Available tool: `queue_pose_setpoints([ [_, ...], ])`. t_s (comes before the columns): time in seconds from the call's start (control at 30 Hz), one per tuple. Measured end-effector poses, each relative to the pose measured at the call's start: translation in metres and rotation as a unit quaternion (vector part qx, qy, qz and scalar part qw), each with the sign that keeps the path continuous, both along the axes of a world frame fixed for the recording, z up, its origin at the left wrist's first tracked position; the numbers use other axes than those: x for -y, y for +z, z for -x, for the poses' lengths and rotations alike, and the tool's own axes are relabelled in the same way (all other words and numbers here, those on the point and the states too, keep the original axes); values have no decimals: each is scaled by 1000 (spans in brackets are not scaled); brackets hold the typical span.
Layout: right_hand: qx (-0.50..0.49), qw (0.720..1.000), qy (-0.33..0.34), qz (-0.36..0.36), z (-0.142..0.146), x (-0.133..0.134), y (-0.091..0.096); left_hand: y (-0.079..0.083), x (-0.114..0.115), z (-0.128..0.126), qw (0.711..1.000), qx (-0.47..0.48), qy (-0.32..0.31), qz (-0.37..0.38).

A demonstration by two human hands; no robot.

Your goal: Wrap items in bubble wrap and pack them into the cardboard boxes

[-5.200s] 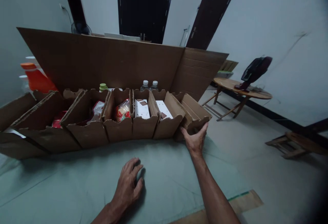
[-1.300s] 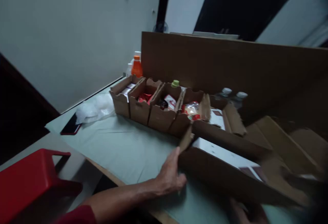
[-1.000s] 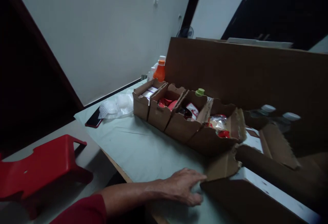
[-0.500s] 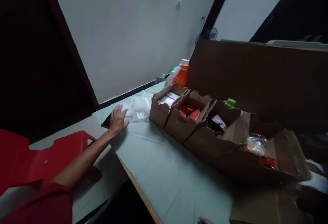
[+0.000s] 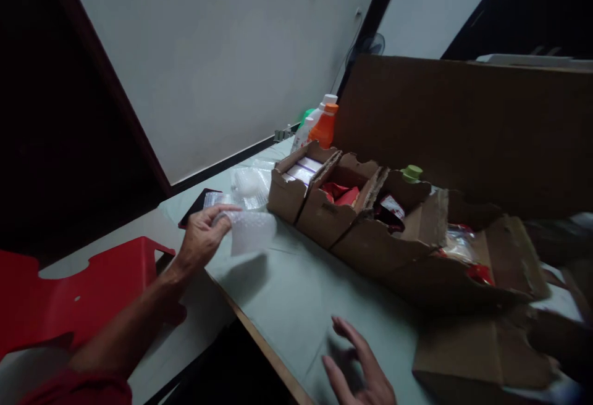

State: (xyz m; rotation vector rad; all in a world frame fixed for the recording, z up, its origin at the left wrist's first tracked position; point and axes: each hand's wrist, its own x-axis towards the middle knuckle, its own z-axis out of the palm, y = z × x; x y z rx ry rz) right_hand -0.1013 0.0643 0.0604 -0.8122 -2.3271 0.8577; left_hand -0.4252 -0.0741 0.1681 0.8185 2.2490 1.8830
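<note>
Between the thumb and fingers of my left hand (image 5: 202, 236) is a small translucent sheet of bubble wrap (image 5: 252, 231), lifted off the table and casting a shadow below it. More bubble wrap (image 5: 250, 186) lies on the table behind that hand, beside a dark flat object (image 5: 192, 208) whose kind I cannot make out. My right hand (image 5: 359, 368) hovers over the near part of the table (image 5: 287, 306), thumb and fingers apart, holding nothing. Part of it is cut off by the bottom edge of the view.
A row of cardboard bins (image 5: 324, 220) holds white boxes, red packets and other packets. Bottles (image 5: 324, 126) stand behind it, before a large cardboard panel (image 5: 463, 121). A red plastic stool (image 5: 111, 281) is at the left. Another cardboard box (image 5: 463, 355) sits lower right.
My left hand has picked up a sheet of bubble wrap and drawn it toward me. My right hand has come up into view from the bottom edge, fingers spread.
</note>
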Motion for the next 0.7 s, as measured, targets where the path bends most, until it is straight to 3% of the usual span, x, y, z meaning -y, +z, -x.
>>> queue_pose_setpoints([
  [0.07,-10,995,63,-71,19,13,9,-6,-10,-33,996,55,-65,-16],
  [0.13,-13,989,74,-124,33,32,14,-16,-25,-67,987,106,-114,-27],
  [0.23,-6,990,14,-143,44,53,12,-33,-44,-119,973,146,-176,-3],
  [0.33,-19,988,-85,-127,30,53,5,-40,-53,-153,962,126,-241,26],
  [0.4,-26,989,-106,-99,4,42,5,-37,-54,-157,958,96,-268,37],
  [0.5,-33,991,-130,-27,-48,25,16,-22,-53,-139,945,51,-307,96],
  [0.6,-38,983,-160,86,-95,14,32,-11,-54,-114,903,55,-386,182],
  [0.7,-48,966,-152,202,-119,6,36,-18,-64,-102,861,95,-452,213],
])
